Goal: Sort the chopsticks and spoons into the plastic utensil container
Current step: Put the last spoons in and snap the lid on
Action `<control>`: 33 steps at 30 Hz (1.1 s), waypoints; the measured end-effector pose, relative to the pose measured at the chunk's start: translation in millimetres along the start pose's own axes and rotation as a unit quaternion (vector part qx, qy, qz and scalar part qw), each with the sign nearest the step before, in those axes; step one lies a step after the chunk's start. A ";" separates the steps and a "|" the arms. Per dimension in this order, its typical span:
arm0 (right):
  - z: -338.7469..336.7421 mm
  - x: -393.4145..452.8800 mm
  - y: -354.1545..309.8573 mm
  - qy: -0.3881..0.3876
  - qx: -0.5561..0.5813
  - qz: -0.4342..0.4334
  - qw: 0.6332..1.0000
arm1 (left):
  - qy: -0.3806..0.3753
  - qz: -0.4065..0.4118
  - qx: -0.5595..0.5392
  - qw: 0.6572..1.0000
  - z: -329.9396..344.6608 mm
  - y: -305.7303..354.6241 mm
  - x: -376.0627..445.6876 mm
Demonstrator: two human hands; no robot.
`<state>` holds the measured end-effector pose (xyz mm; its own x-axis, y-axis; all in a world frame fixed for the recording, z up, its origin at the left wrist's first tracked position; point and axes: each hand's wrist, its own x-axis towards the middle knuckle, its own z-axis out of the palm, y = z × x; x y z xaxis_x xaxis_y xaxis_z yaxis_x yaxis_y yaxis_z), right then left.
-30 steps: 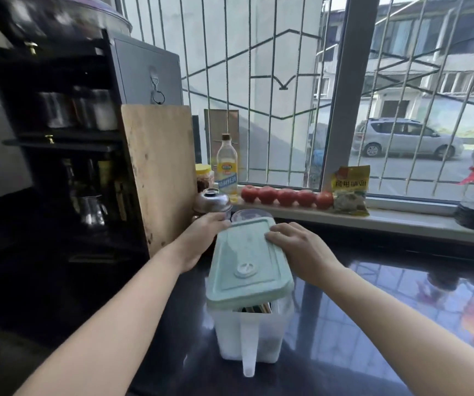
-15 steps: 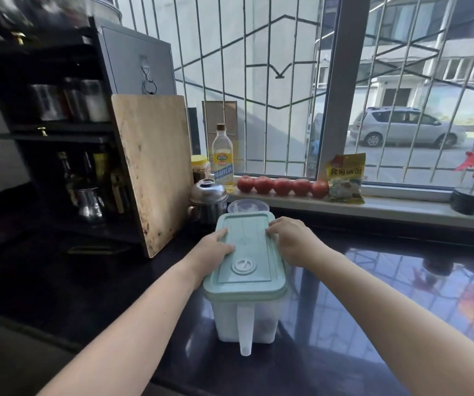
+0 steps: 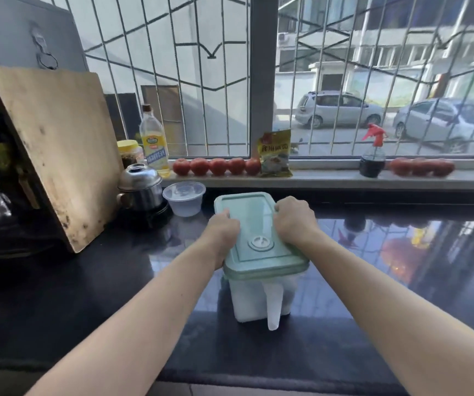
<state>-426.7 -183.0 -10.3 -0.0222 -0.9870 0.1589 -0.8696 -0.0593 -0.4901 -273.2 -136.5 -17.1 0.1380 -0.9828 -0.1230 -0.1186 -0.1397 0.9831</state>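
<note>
The yellow packet [image 3: 275,153] on the windowsill carried large Chinese characters that appeared to read 食用纯碱, though the last two were blurred. The oil bottle [image 3: 154,144] beside the jar bore a yellow label with a brand mark and a blue band of white characters, both too small to read.

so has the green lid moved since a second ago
Yes. The green lid was tilted up off the container; now it sits flat on it, lowered toward the countertop.
</note>
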 end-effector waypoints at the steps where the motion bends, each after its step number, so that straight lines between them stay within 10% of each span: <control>1: -6.9 0.6 9.7 0.002 -0.010 0.010 1.000 | -0.006 -0.007 0.001 1.000 11.6 1.2 1.8; 9: -54.4 23.8 104.0 0.019 -0.185 0.043 0.982 | -0.141 0.083 0.240 0.957 113.5 6.0 50.0; 16: -75.6 101.1 172.2 -0.010 -0.167 -0.004 0.986 | -0.097 0.266 0.489 0.825 151.7 51.1 170.7; 20: -86.2 139.1 212.6 -0.029 -0.143 -0.032 0.989 | -0.194 0.320 0.568 0.733 199.5 43.9 217.4; 24: -118.2 137.0 251.2 -0.049 -0.143 0.000 0.989 | -0.182 0.250 0.528 0.791 257.0 39.7 206.8; 33: -228.7 3.7 392.3 -0.144 -0.194 0.148 0.959 | -0.194 0.207 0.526 0.802 471.6 78.3 119.0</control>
<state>-880.8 -175.8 -6.0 -0.2070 -0.9557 -0.2093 -0.9657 0.2339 -0.1127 -729.8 -321.5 -18.8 -0.4201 -0.9062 -0.0490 -0.8668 0.3846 0.3175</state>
